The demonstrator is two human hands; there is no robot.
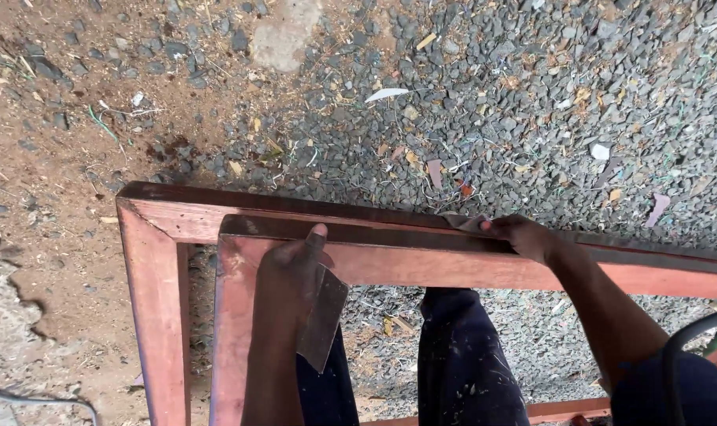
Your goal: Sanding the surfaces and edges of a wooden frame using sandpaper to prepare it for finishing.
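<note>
Two reddish-brown painted metal frames stand upright in front of me, the nearer frame [390,264] inside the outer frame [157,260]. My left hand [289,276] rests on the nearer frame's top rail near its left corner and grips a flat grey metal scraper blade [325,319] that hangs down against the rail. My right hand [520,235] lies further right on the top edge, its fingers pressing a small folded grey piece [463,222], perhaps sandpaper. My dark blue trouser legs [465,363] show through the frame's opening.
Grey gravel [532,95] strewn with dry leaves and paper scraps covers the ground beyond the frames. Bare brown dirt [51,158] lies to the left. A thin grey cable [35,401] curls at the bottom left. A dark curved hose [690,339] crosses my right sleeve.
</note>
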